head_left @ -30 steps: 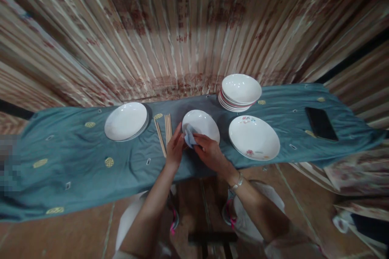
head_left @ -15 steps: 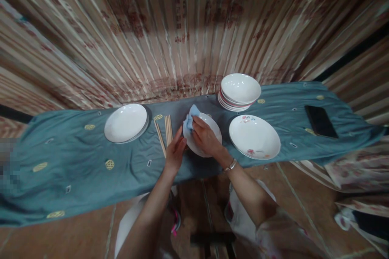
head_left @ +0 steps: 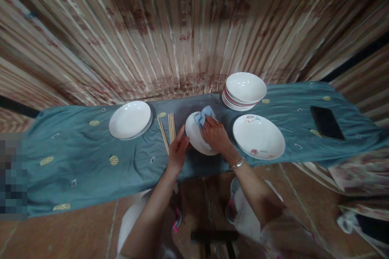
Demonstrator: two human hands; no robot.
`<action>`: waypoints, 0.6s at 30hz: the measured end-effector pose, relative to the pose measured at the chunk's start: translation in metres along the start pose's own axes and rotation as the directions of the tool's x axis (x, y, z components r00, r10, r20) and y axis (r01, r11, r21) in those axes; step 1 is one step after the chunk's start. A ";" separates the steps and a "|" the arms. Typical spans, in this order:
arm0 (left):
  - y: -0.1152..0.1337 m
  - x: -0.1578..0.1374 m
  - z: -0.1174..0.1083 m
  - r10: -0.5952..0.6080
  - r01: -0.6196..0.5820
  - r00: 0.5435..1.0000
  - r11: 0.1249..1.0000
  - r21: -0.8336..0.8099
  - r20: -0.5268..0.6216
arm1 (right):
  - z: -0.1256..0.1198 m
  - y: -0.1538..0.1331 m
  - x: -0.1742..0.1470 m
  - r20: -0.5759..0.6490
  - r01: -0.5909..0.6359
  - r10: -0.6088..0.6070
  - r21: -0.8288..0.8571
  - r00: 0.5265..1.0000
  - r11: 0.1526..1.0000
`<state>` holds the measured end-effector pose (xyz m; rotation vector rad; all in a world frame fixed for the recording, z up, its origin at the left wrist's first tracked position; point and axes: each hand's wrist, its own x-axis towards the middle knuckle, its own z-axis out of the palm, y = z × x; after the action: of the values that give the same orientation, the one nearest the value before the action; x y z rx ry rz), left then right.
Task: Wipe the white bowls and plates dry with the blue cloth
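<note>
In the head view, a round white dish (head_left: 194, 133) is between my two hands near the table's front edge; whether it is a plate or a shallow bowl is unclear. My left hand (head_left: 178, 147) grips its left rim, thumb towards me. Against the dish's upper right part, my right hand (head_left: 217, 134) presses a crumpled light-blue cloth (head_left: 207, 114) in bent fingers. Two groups of wooden chopsticks (head_left: 172, 126) lie just left of the dish. Part of the dish's right side is hidden behind my right hand.
Stacked white plates (head_left: 130, 120) stand on the left. Behind to the right are stacked white bowls (head_left: 245, 87), with a flowered white plate (head_left: 258, 137) in front. A dark phone-like slab (head_left: 327, 123) lies far right on the green tablecloth (head_left: 91, 157). A curtain (head_left: 170, 40) hangs behind.
The cloth in my right hand has moved from the dish's upper left to its upper right. My left hand still holds the left rim. The whole view has shifted slightly.
</note>
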<state>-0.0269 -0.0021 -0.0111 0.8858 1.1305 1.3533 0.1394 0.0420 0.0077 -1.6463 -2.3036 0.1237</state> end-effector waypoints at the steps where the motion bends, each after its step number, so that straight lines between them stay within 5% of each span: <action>1: 0.000 0.000 0.000 -0.002 0.002 1.000 1.000 -0.006 0.001 | -0.003 0.000 -0.002 0.020 -0.010 0.011 -0.044 1.000 0.999; 6: 0.006 -0.002 0.003 -0.055 0.055 0.998 0.998 -0.024 -0.006 | -0.016 0.006 -0.016 0.094 -0.015 0.030 -0.165 0.995 0.986; 12: 0.011 -0.003 0.006 -0.088 0.087 0.996 0.996 -0.027 -0.009 | -0.036 0.013 -0.031 0.289 0.146 -0.098 -0.149 0.952 0.978; 18: 0.013 -0.002 0.008 -0.099 0.099 0.995 0.994 -0.035 0.009 | -0.051 0.014 -0.039 0.384 0.034 -0.051 0.050 0.922 0.998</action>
<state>-0.0229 -0.0026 0.0039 0.7982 1.1269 1.2836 0.1789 0.0049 0.0454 -1.6704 -2.5944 0.5283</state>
